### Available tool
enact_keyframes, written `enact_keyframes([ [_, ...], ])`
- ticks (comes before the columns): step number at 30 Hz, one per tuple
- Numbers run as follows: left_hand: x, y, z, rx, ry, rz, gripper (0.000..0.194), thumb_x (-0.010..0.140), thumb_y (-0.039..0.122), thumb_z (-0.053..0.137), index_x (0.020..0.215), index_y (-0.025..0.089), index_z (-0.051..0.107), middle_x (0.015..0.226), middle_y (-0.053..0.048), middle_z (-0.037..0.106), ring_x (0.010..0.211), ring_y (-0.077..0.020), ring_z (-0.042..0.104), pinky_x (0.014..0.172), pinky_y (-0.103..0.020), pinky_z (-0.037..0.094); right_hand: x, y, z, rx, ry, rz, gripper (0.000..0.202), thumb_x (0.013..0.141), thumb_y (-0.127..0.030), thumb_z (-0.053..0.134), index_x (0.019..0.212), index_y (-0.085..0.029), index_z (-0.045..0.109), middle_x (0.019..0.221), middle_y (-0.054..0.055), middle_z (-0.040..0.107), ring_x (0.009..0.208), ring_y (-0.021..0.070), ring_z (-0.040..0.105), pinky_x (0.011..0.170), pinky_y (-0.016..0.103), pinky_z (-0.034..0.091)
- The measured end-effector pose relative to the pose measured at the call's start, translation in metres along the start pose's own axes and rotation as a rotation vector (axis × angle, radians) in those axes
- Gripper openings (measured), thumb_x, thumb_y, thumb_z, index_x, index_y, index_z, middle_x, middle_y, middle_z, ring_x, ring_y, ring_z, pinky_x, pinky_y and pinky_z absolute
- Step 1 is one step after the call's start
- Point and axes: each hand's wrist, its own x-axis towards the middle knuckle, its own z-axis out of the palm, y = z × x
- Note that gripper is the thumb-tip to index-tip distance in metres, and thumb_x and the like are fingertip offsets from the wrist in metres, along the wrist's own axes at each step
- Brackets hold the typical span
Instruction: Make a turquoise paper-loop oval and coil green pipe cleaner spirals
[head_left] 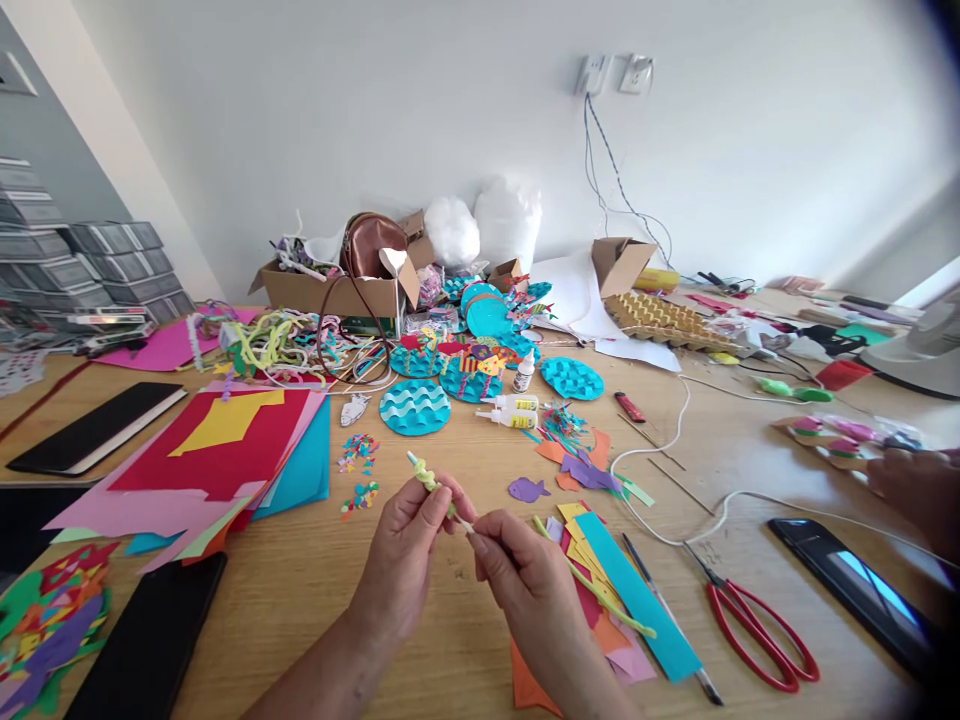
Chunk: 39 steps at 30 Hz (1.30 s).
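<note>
A yellow-green pipe cleaner (424, 474) is coiled around a thin pale stick whose tip points up and left. My left hand (405, 545) is closed around the stick and the coil, with thumb and fingers pressed together. My right hand (521, 570) pinches the lower end of the pale stick (464, 526). A longer yellow-green pipe cleaner (600, 585) runs from beside my right hand over paper scraps. Just ahead lie a purple paper fish (529, 489) and small piles of coloured confetti (360, 453).
Red-handled scissors (757, 630), a brush (667, 615) and a phone (847, 590) lie to the right, near a white cable (679, 430). Another person's hand (911, 490) is at the right edge. Coloured paper sheets (210, 450) are on the left; glue bottles (510, 412) and blue discs (414, 407) stand ahead.
</note>
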Motion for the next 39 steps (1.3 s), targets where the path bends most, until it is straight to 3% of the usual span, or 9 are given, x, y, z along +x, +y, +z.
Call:
enact_keyframes([
  [4, 0.002, 0.005, -0.001, -0.085, 0.043, 0.042, 0.022, 0.079, 0.039, 0.059, 0.093, 0.021, 0.06, 0.075, -0.002, 0.062, 0.077, -0.0144, 0.054, 0.071, -0.024, 0.04, -0.002, 0.001, 0.001, 0.033, -0.041, 0.044, 0.023, 0.085, -0.03, 0.042, 0.064, -0.02, 0.045, 0.05, -0.005, 0.042, 0.046, 0.0087, 0.04, 0.045, 0.019, 0.029],
  [8, 0.006, 0.01, -0.003, -0.069, 0.058, 0.069, 0.017, 0.078, 0.034, 0.061, 0.077, 0.018, 0.063, 0.074, -0.002, 0.059, 0.073, -0.0128, 0.052, 0.066, -0.022, 0.041, -0.005, 0.002, 0.003, 0.133, -0.09, 0.091, 0.02, 0.085, -0.032, 0.041, 0.069, -0.02, 0.045, 0.054, -0.005, 0.044, 0.043, 0.0076, 0.04, 0.041, 0.018, 0.03],
  [13, 0.011, 0.014, -0.009, -0.146, 0.097, 0.088, 0.012, 0.075, 0.032, 0.066, 0.079, 0.021, 0.065, 0.075, 0.001, 0.06, 0.071, -0.0102, 0.052, 0.068, -0.021, 0.04, -0.012, 0.009, 0.005, 0.143, -0.19, 0.149, 0.025, 0.086, -0.035, 0.039, 0.069, -0.019, 0.047, 0.057, -0.003, 0.049, 0.047, 0.0078, 0.047, 0.044, 0.017, 0.034],
  [17, 0.006, 0.007, -0.005, -0.095, 0.056, 0.087, 0.016, 0.079, 0.034, 0.061, 0.074, 0.019, 0.063, 0.067, 0.002, 0.056, 0.067, -0.0101, 0.049, 0.067, -0.021, 0.039, -0.014, 0.012, 0.008, 0.192, -0.176, 0.173, 0.029, 0.086, -0.037, 0.039, 0.064, -0.019, 0.045, 0.052, -0.004, 0.047, 0.042, 0.0067, 0.045, 0.042, 0.017, 0.032],
  [24, -0.007, -0.006, 0.005, -0.013, -0.016, -0.085, 0.02, 0.083, 0.037, 0.053, 0.073, 0.02, 0.059, 0.067, 0.002, 0.055, 0.055, -0.01, 0.045, 0.054, -0.022, 0.038, -0.002, 0.003, 0.012, 0.301, -0.15, 0.181, 0.026, 0.085, -0.038, 0.042, 0.07, -0.018, 0.05, 0.054, -0.004, 0.052, 0.042, 0.0082, 0.049, 0.041, 0.018, 0.036],
  [28, 0.0, 0.001, -0.002, 0.029, 0.009, -0.053, 0.018, 0.08, 0.036, 0.057, 0.076, 0.019, 0.062, 0.065, 0.001, 0.056, 0.063, -0.0112, 0.049, 0.06, -0.021, 0.038, 0.008, 0.003, -0.003, 0.165, -0.138, 0.061, 0.026, 0.084, -0.039, 0.045, 0.081, -0.017, 0.059, 0.072, 0.002, 0.062, 0.067, 0.0136, 0.057, 0.061, 0.023, 0.043],
  [31, 0.003, 0.003, -0.004, 0.062, -0.101, -0.161, 0.02, 0.082, 0.035, 0.056, 0.081, 0.017, 0.063, 0.06, 0.001, 0.056, 0.06, -0.0099, 0.048, 0.059, -0.021, 0.035, 0.022, 0.003, -0.015, 0.202, -0.023, 0.052, 0.028, 0.084, -0.039, 0.046, 0.091, -0.017, 0.061, 0.084, 0.004, 0.064, 0.081, 0.0157, 0.057, 0.07, 0.025, 0.042],
  [34, 0.0, -0.001, -0.001, 0.077, -0.206, -0.296, 0.022, 0.083, 0.035, 0.055, 0.079, 0.014, 0.063, 0.057, 0.001, 0.054, 0.054, -0.0085, 0.044, 0.053, -0.021, 0.031, 0.036, 0.001, -0.018, 0.362, -0.066, 0.119, 0.025, 0.079, -0.04, 0.053, 0.084, -0.017, 0.063, 0.074, 0.001, 0.061, 0.071, 0.0136, 0.053, 0.065, 0.025, 0.041],
  [39, -0.005, -0.007, -0.004, -0.05, -0.263, -0.436, 0.023, 0.083, 0.035, 0.055, 0.085, 0.013, 0.063, 0.063, -0.001, 0.057, 0.059, -0.0094, 0.049, 0.056, -0.021, 0.035, 0.047, 0.007, -0.011, 0.671, -0.114, 0.212, 0.025, 0.071, -0.04, 0.062, 0.065, -0.015, 0.061, 0.06, -0.003, 0.053, 0.052, 0.0072, 0.04, 0.052, 0.022, 0.032],
])
